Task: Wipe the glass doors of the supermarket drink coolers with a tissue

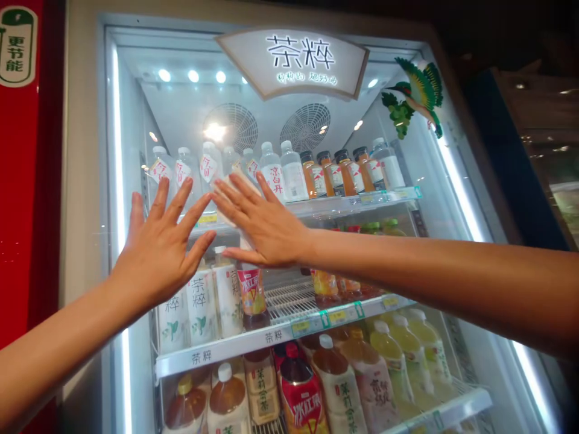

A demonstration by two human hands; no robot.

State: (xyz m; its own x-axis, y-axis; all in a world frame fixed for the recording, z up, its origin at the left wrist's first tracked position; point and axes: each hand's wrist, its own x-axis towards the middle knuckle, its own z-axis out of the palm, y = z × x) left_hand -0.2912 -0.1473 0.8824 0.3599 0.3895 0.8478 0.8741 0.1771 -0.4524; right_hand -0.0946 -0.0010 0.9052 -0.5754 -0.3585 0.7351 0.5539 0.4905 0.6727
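Observation:
My left hand (158, 253) is spread with its fingers apart, palm toward the glass door (289, 129) of a lit drinks fridge, holding nothing. Just right of it, my right hand (265, 226) presses a folded white cloth (248, 181) against the same glass. The cloth shows past the fingers, and most of it is hidden under the palm. My two hands nearly meet at the fingertips. Behind the glass stand clear water bottles (271, 175), amber bottles with dark caps (344, 172) and white-labelled tea bottles (201, 304).
A fan-shaped lit sign (316, 84) sits at the door's top, and a bird sticker (420, 90) at the upper right. Lower down are a red-labelled bottle (301, 398) and pale green bottles (402, 343). A red panel (22, 181) stands at the left.

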